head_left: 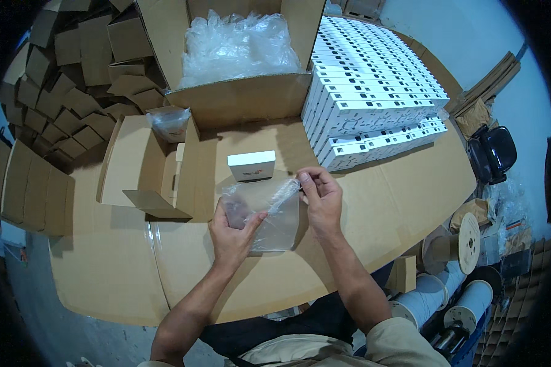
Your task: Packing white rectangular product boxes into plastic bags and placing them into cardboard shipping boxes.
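Right of an angular, open cardboard box (126, 162), the left hand (231, 237) grasps a thin, crinkled clear plastic bag (281, 229) over the cardboard-covered tabletop (113, 263), before a smooth oblong white box (251, 166), while the right hand's (322, 202) fingers pinch the bag's corner, near stacked white cartons (373, 104).

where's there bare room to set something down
Bare table: front left, between the small open carton and near edge; right, between the right hand and stacked white boxes. Crowded: the back, with the large carton, and the middle, around the left hand, clear bag and white box.
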`<action>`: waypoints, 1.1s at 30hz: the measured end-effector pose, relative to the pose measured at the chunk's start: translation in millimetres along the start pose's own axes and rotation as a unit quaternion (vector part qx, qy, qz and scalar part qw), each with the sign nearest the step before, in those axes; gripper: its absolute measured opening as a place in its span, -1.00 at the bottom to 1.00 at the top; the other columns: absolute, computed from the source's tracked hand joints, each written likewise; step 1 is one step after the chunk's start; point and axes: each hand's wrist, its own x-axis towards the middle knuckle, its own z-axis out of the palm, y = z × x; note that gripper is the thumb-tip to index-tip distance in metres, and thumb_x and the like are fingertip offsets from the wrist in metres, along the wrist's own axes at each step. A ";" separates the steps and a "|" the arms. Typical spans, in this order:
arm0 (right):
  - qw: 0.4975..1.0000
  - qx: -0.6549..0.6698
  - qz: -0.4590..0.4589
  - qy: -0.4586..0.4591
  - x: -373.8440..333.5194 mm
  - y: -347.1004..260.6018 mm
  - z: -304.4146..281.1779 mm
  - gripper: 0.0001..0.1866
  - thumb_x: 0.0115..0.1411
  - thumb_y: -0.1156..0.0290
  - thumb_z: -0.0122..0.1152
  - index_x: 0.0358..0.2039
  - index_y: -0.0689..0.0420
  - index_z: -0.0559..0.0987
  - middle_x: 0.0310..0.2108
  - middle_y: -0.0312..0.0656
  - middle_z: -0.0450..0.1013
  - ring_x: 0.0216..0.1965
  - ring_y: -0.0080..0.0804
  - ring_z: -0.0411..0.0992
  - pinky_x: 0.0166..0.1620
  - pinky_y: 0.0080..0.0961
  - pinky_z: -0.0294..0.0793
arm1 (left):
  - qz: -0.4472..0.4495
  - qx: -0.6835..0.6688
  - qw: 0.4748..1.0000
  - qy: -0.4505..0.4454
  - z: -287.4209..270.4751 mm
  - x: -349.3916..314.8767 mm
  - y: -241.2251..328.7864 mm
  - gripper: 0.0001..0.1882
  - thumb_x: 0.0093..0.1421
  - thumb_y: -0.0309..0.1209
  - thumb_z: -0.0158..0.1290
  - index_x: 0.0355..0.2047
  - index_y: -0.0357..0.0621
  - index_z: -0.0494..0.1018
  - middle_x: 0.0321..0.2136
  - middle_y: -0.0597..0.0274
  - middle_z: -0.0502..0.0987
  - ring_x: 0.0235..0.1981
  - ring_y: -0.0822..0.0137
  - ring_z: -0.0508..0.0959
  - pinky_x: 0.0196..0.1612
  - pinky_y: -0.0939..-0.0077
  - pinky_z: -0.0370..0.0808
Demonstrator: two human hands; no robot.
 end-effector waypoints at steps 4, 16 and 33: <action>0.939 -0.230 -0.253 -0.029 7.6 -17.2 -2.9 -0.81 0.16 0.52 0.32 -0.19 0.18 0.59 -0.23 -0.17 0.53 -0.20 -0.41 0.47 -0.20 -0.52 0.45 | 0.006 -0.020 1.000 -0.009 2.1 -0.1 4.6 -0.52 0.02 -0.38 0.45 -0.17 -0.22 0.41 -0.34 0.32 0.53 -0.34 0.51 0.53 -0.28 0.56 0.53; 0.779 -0.472 -0.345 -0.227 9.4 -55.7 20.1 -0.75 -0.01 0.49 0.43 -0.28 0.09 0.60 -0.24 -0.22 0.51 -0.15 -0.27 0.44 0.00 -0.30 0.35 | -0.001 -0.018 1.000 -0.021 0.3 1.1 2.5 -0.47 -0.05 -0.35 0.49 -0.18 -0.20 0.40 -0.33 0.28 0.58 -0.32 0.51 0.55 -0.26 0.55 0.56; 0.719 -0.465 -0.137 -0.498 29.6 -87.4 46.0 -0.63 0.06 0.32 0.36 -0.07 -0.01 0.65 -0.14 -0.06 0.61 -0.13 -0.04 0.57 -0.04 -0.19 0.54 | 0.053 0.071 0.994 -0.058 -7.2 6.9 0.6 -0.25 -0.17 -0.27 0.53 -0.05 -0.18 0.34 -0.27 0.14 0.62 -0.23 0.30 0.64 -0.16 0.37 0.60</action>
